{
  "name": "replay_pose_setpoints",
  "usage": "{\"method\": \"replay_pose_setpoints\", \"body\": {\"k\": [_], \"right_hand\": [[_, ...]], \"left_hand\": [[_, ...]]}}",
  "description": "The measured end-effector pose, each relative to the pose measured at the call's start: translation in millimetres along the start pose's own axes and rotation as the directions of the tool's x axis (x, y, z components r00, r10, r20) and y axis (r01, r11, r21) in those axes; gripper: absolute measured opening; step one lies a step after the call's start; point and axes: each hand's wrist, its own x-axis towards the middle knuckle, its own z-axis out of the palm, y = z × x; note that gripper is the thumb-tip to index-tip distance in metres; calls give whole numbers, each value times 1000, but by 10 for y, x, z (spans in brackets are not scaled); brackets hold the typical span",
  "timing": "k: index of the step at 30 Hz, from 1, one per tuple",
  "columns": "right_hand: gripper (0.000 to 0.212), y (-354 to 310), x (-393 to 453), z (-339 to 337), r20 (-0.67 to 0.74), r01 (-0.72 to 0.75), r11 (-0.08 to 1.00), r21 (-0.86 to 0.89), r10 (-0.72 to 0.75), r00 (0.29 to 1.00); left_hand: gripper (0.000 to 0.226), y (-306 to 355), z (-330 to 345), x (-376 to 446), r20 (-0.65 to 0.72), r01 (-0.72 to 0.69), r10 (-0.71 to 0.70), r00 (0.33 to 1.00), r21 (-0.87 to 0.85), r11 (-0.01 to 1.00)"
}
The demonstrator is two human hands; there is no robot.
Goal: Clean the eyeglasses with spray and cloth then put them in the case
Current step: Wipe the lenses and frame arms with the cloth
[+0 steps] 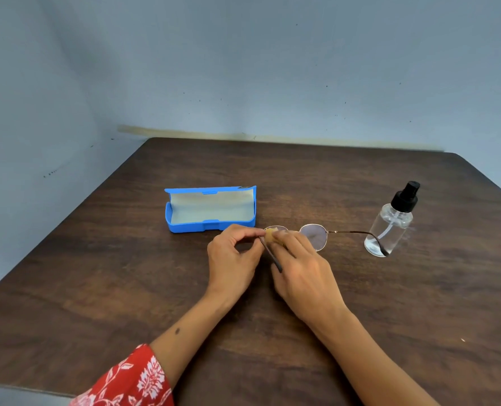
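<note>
Head view: eyeglasses (313,233) mid-table, beside case (211,210).

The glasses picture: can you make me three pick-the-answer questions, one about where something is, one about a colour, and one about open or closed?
1. Where is the spray bottle?
A. Right of the eyeglasses
B. Inside the case
C. In a hand

2. What colour is the case?
A. Red
B. Blue
C. Green

3. How is the case?
A. Closed
B. Upside down
C. Open

Answers: 1 A, it stands on the table by the far temple tip. 2 B, its shell is blue. 3 C, its pale lining shows. The left hand holds the frame; the right hand presses a cloth to a lens.
</note>
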Motion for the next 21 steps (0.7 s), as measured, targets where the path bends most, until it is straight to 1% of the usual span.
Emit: {"method": "replay_pose_setpoints", "body": {"k": [2, 6, 8, 12, 17, 21], "right_hand": [[38, -2, -9, -13, 7, 3, 1000, -8, -3, 1000], [34, 75, 59, -16, 7, -97, 995, -35, 97, 995], [37, 58, 47, -16, 9, -82, 996, -36, 83, 997], [39, -28, -24, -34, 14, -8, 1000, 12, 7, 1000], [39, 26, 52, -16, -1, -93, 996, -8, 93, 996], [38, -11, 3, -14, -5, -19, 1000, 9, 19, 1000]], "left_hand": [[17, -4, 2, 4, -1, -5, 5, 1000, 12, 1000], [17, 31, -4, -9, 15, 1, -1, 1000, -3, 1000], [17, 29, -7, -10, 14, 1, -1, 1000, 10, 1000], [15, 2, -7, 2, -5, 5, -5, 1000, 13, 1000], [19, 42, -8, -4, 0, 12, -12, 1000, 4, 1000], [18, 10, -10, 8, -12, 11, -11, 1000, -3, 1000]]}}
